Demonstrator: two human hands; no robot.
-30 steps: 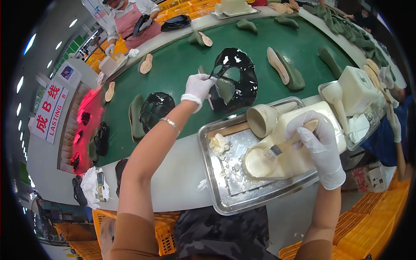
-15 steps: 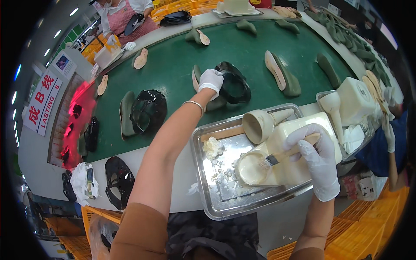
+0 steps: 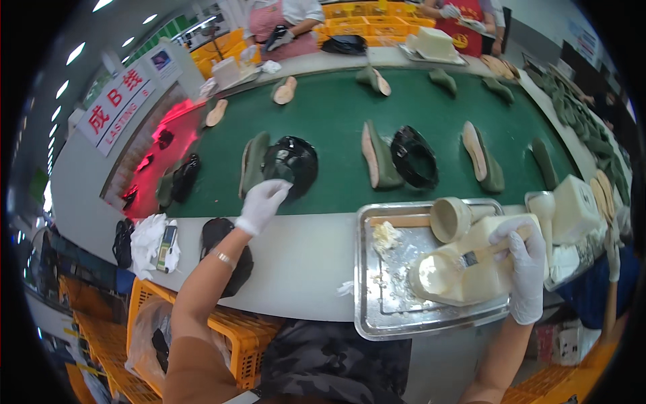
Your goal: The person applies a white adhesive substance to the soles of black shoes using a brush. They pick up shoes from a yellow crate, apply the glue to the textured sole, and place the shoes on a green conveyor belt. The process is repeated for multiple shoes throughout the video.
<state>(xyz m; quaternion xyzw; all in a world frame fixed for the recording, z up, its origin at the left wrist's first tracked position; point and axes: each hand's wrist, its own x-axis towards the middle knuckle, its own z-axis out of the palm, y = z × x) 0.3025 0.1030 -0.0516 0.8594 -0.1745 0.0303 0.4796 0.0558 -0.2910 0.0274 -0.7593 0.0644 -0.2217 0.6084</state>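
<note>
My left hand [image 3: 262, 205], in a white glove, is at the near edge of a shiny black shoe upper [image 3: 291, 165]. Its fingers are drawn together; I cannot make out whether they grip anything. Beside that upper lies a green shoe last [image 3: 254, 165]. My gloved right hand [image 3: 523, 269] is shut on a brush [image 3: 469, 259], its tip over the mouth of a cream plastic container [image 3: 494, 283] lying on its side in a metal tray [image 3: 363, 296]. Another black upper [image 3: 414, 158] lies against a green last with a tan insole [image 3: 378, 155].
A cream cup [image 3: 449, 220] and a pale lump [image 3: 386, 237] are in the tray. Lasts stand in rows on the green table [image 3: 336, 108]. At the near left are a black upper [image 3: 225, 262], white cloth [image 3: 147, 242] and orange crate [image 3: 249, 337]. Co-workers stand across and at right.
My left hand has left the middle black upper and moved left to the other one. The view has shifted left. My right hand still holds the brush over the container.
</note>
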